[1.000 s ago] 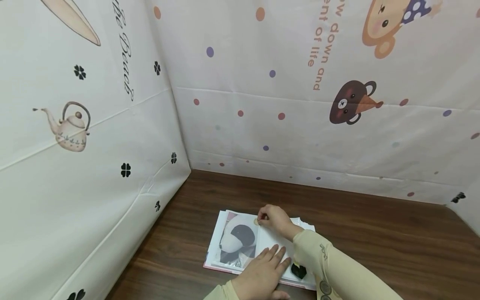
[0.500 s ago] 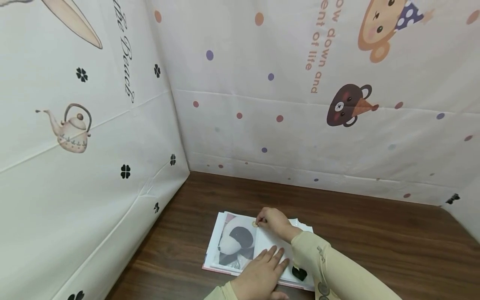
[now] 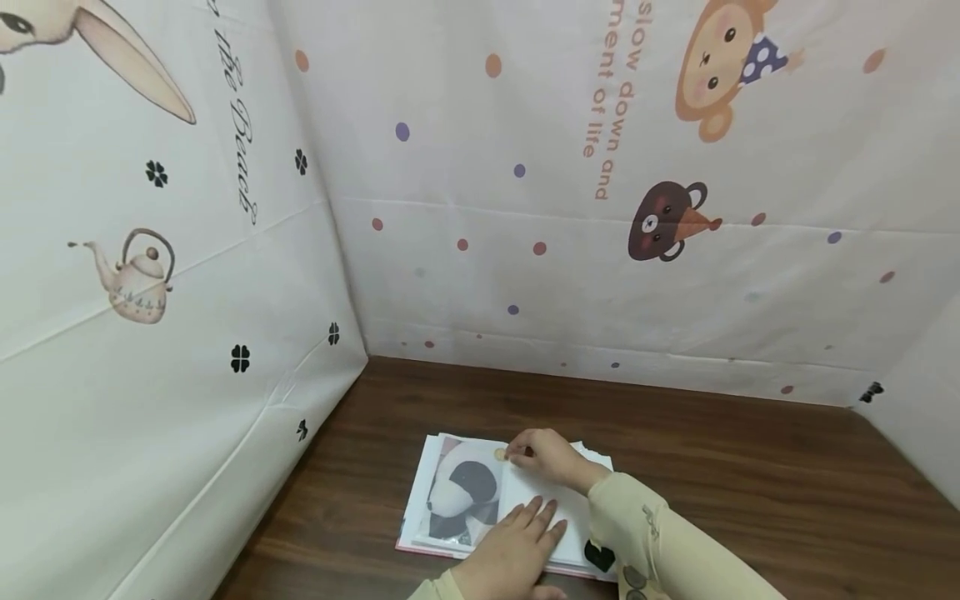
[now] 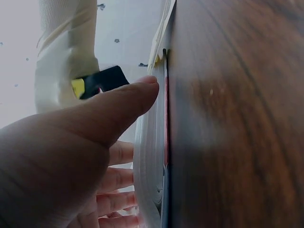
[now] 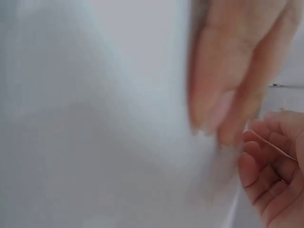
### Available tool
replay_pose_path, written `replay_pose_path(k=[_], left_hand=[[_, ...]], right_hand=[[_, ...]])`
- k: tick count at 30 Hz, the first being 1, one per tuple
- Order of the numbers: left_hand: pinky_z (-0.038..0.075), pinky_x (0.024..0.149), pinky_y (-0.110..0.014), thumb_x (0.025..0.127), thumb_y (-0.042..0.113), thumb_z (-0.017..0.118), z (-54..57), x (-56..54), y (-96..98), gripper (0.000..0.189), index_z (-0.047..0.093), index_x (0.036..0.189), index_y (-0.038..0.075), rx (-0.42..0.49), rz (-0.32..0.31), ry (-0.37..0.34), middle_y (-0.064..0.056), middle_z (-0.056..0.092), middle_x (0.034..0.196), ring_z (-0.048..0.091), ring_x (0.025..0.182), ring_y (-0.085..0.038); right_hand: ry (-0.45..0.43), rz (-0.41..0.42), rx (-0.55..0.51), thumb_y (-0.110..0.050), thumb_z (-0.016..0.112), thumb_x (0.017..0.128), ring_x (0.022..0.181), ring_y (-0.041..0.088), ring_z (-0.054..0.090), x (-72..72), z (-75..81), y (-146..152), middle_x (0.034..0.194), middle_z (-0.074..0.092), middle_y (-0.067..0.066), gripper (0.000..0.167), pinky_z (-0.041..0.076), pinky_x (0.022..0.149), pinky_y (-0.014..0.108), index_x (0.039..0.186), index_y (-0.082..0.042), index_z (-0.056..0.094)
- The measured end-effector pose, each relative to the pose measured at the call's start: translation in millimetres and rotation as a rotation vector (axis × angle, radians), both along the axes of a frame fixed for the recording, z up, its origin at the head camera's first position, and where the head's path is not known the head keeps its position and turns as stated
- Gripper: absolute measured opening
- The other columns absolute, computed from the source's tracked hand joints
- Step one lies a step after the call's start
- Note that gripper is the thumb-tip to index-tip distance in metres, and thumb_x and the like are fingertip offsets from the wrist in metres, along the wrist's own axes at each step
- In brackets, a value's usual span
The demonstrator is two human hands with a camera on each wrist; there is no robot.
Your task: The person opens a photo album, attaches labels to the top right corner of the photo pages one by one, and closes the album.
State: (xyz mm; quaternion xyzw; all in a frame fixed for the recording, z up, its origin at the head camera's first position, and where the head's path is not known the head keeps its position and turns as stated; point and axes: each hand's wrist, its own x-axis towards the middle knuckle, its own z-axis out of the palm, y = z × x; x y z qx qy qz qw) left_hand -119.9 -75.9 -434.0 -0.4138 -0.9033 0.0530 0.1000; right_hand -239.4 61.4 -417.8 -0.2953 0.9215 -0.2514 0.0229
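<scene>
An open album (image 3: pixel 411 517) with white pages lies on the wooden table, a panda picture (image 3: pixel 472 483) on its left page. Spread over the lower right page is my left hand (image 3: pixel 506 552), its fingers fairly straight and pressing the paper; in the left wrist view its thumb (image 4: pixel 109 111) reaches past the page edges. Near the top of the spine, my right hand (image 3: pixel 551 458) has curled fingers and pinches at a small round yellowish piece (image 3: pixel 500 454). The right wrist view shows those curled fingers (image 5: pixel 273 166) without the piece, and the left fingers (image 5: pixel 223 80) blurred close by.
A black piece (image 3: pixel 598 556) with some yellow sits by the right cuff. Under the right sleeve shows a tan strip with dark circles (image 3: pixel 635 581). Printed cloth walls (image 3: pixel 450 275) border the wooden table (image 3: pixel 720 433) at the back and left.
The head view has shifted, so the scene sits slightly lower and left. More of the round piece shows beside my right fingertips. My left hand stays on the page.
</scene>
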Motion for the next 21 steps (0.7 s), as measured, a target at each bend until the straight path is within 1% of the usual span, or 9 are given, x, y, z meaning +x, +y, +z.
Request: replay_pose_path(k=[2,3,5,9,13,17,21], left_hand=[[0.045,0.104,-0.031,0.084,0.072,0.048,-2.9,0.4,-0.7,0.076,0.054,0.136,0.016,0.014,-0.006,0.021,-0.007,0.051,0.143,0.049,0.133,-0.022],[0.045,0.105,-0.031,0.085,0.072,0.047,-3.7,0.5,-1.1,0.076,0.053,0.136,0.015,0.016,-0.005,0.02,-0.008,0.051,0.143,0.049,0.133,-0.023],[0.045,0.105,-0.031,0.084,0.072,0.047,-4.3,0.4,-2.8,0.077,0.054,0.136,0.015,0.025,-0.007,0.021,-0.008,0.051,0.143,0.049,0.133,-0.023],[0.046,0.104,-0.032,0.085,0.068,0.051,-2.7,-0.9,-7.5,0.073,0.054,0.136,0.016,0.056,-0.022,-0.007,-0.008,0.051,0.144,0.049,0.133,-0.024],[0.048,0.103,-0.032,0.086,0.061,0.055,-0.2,-1.6,-11.0,0.067,0.054,0.136,0.017,0.094,-0.044,-0.027,-0.007,0.052,0.144,0.05,0.132,-0.024],[0.048,0.103,-0.032,0.089,0.057,0.055,0.3,-1.9,-10.6,0.063,0.053,0.137,0.017,0.112,-0.049,-0.052,-0.007,0.051,0.144,0.05,0.132,-0.024],[0.049,0.102,-0.032,0.089,0.055,0.056,-1.0,-3.2,-8.9,0.061,0.054,0.135,0.017,0.13,-0.066,-0.026,-0.007,0.052,0.144,0.052,0.131,-0.023]], right_hand=[[-0.035,-0.004,-0.003,-0.016,0.064,0.091,0.081,0.011,0.059,5.8,5.6,2,0.105,0.071,0.006,0.017,0.048,0.069,0.024,0.104,-0.009,0.072],[-0.045,-0.003,-0.007,-0.018,0.063,0.092,0.083,0.013,0.059,9.2,9.0,4,0.107,0.071,0.006,0.019,0.049,0.07,0.025,0.107,-0.008,0.071],[-0.042,0.006,-0.024,-0.019,0.062,0.092,0.088,0.018,0.063,17.3,17.1,10,0.111,0.07,0.008,0.023,0.051,0.073,0.028,0.111,-0.007,0.07],[0.001,0.008,-0.061,-0.023,0.061,0.093,0.101,0.027,0.064,35.5,30.8,26,0.116,0.068,0.009,0.028,0.055,0.078,0.033,0.116,-0.006,0.067],[0.058,-0.027,-0.075,-0.025,0.061,0.093,0.108,0.029,0.064,58.8,39.7,45,0.121,0.067,0.009,0.032,0.056,0.084,0.04,0.12,-0.007,0.065],[0.135,-0.07,-0.063,-0.025,0.063,0.092,0.114,0.03,0.062,87.6,40.9,64,0.125,0.066,0.009,0.034,0.053,0.091,0.047,0.121,-0.008,0.064],[0.195,-0.088,-0.019,-0.027,0.065,0.09,0.119,0.03,0.059,114.7,33.1,79,0.131,0.062,0.009,0.037,0.051,0.093,0.049,0.124,-0.01,0.063]])
